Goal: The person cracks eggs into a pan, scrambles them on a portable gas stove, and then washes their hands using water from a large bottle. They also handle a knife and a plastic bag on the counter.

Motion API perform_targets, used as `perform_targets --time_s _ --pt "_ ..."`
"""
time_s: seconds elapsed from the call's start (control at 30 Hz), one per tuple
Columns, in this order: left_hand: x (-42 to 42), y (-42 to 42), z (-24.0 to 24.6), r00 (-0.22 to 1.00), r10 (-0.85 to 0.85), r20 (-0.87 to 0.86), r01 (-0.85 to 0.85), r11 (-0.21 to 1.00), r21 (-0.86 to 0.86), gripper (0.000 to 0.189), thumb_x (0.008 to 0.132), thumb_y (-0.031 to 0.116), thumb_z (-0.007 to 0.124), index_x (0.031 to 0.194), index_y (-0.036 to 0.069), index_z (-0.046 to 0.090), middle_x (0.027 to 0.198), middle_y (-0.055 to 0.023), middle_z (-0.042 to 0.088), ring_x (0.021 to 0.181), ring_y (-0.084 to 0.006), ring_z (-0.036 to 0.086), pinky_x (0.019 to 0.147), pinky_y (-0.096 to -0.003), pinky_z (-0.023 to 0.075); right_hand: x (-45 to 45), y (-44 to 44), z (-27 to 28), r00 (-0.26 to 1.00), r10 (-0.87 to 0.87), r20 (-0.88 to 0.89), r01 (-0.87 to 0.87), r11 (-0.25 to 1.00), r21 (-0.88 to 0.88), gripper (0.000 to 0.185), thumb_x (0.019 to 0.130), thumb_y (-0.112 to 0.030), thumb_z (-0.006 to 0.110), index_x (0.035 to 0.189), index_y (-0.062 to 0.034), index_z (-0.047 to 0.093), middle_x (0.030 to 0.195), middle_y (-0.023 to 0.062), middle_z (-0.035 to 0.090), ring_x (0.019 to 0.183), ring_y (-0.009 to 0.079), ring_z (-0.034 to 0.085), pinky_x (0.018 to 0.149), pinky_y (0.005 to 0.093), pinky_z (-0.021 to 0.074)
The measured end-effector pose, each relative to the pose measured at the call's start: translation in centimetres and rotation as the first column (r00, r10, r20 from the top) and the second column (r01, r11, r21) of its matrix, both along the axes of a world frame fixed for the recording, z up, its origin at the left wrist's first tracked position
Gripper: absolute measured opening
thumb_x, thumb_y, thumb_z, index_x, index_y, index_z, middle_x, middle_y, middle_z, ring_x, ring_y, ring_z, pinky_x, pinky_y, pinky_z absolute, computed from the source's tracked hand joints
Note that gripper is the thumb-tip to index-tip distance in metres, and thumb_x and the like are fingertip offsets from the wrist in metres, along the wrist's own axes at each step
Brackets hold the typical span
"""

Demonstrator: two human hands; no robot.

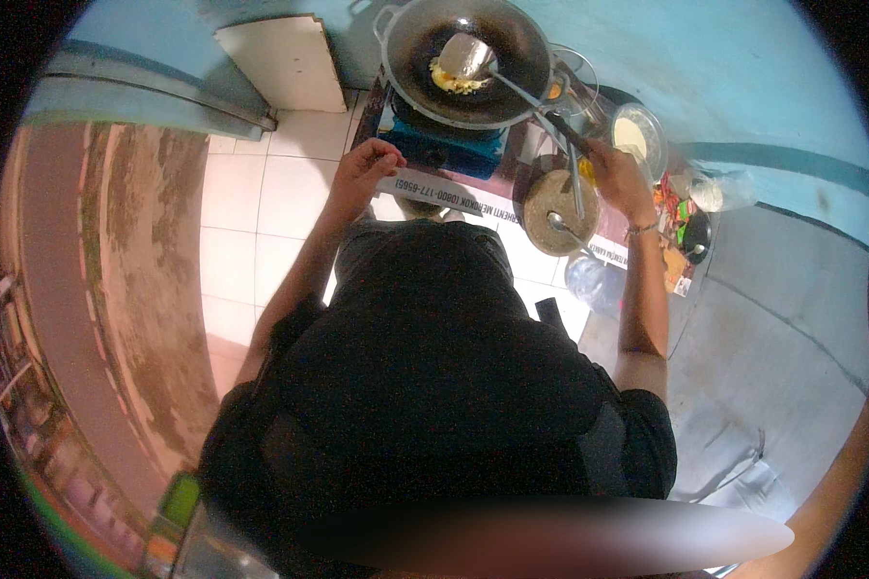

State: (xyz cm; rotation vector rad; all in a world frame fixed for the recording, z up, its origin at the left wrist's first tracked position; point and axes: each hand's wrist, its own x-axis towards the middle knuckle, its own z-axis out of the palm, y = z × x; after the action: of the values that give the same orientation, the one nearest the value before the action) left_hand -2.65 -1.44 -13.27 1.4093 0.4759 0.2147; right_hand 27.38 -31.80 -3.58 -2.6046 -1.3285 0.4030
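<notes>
My right hand grips the black handle of a metal spatula. The spatula's blade rests in a large dark wok, over a small yellow and browned piece of food that looks like egg. Under the wok is a blue gas stove. My left hand hovers by the stove's front left corner, fingers curled in and nothing visible in them. Below my right hand sits a round brown dish, with a metal spoon and another long metal utensil across it.
Right of my hand are a clear bowl with pale contents, colourful packets, a plastic bag and a black bowl. A clear plastic bottle stands low. A white board leans left. Another person's arm shows at right.
</notes>
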Motion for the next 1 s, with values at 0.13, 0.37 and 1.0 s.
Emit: perform_targets --time_s 0.13,0.37,1.0 --pt "-0.1 0.1 0.0 0.999 0.011 -0.053 -0.011 1.0 -0.011 0.016 0.1 0.023 0.059 0.102 0.007 0.063 0.096 -0.004 0.068 0.086 -0.0117 0.062 0.073 -0.027 0.0523 1.0 -0.4 -1.4 0.976 -0.022 0.218 0.032 0.999 -0.042 0.029 0.089 -0.015 0.055 0.115 -0.0075 0.066 0.092 0.0227 0.07 0.085 0.0422 0.068 0.071 0.0507 0.0563" --pt "-0.6 0.1 0.0 0.999 0.037 -0.01 -0.037 0.999 -0.012 0.017 0.099 0.022 0.06 0.103 0.006 0.062 0.097 -0.0058 0.068 0.089 -0.0144 0.062 0.077 -0.0282 0.0516 2.1 1.3 -4.0 0.976 0.044 0.213 -0.036 0.999 -0.037 0.029 0.083 -0.008 0.057 0.111 -0.0027 0.065 0.088 0.0235 0.07 0.08 0.0434 0.069 0.071 0.0515 0.0569" --pt "-1.4 0.1 -0.2 0.998 0.065 -0.024 -0.065 0.998 0.006 0.016 0.1 0.022 0.058 0.103 0.007 0.063 0.094 -0.0066 0.068 0.083 -0.0137 0.064 0.066 -0.0266 0.0524 14.9 2.6 -9.1 0.975 0.031 0.222 0.04 0.951 -0.306 0.046 0.089 -0.019 0.055 0.135 -0.0242 0.058 0.113 0.0192 0.069 0.104 0.0396 0.066 0.087 0.0494 0.0535"
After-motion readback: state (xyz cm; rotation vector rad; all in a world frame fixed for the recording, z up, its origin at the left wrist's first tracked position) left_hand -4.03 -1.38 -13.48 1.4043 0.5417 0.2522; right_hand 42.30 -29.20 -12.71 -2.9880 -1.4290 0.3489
